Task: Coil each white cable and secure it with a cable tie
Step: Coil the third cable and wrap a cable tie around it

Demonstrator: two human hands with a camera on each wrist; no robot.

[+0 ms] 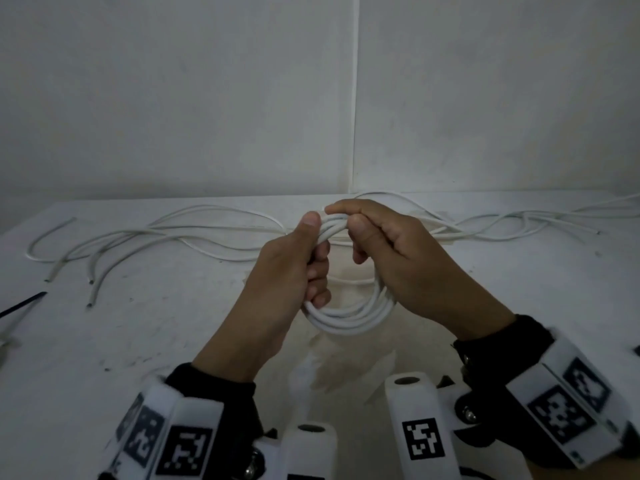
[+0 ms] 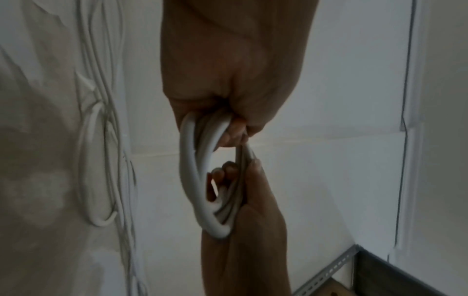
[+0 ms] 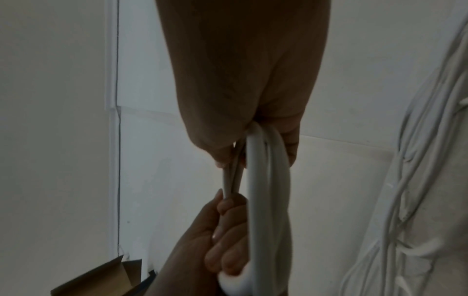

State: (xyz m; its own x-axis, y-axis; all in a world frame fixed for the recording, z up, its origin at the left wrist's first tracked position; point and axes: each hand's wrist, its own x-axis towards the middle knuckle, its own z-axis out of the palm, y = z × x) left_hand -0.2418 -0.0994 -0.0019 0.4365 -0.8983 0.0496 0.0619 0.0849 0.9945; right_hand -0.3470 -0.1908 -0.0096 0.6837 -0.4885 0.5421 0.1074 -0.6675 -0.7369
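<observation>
Your table carries a spread of loose white cables behind the coil you hold above it, and a black cable tie lies far to the coil's left. The risk, as I judge it: freeing one hand to reach that tie lets the stiff loops spring apart. Your left hand is curled round the coil's left side, thumb on top. Your right hand pinches the coil's top, probably tucking the cable end, though blur hides it.
</observation>
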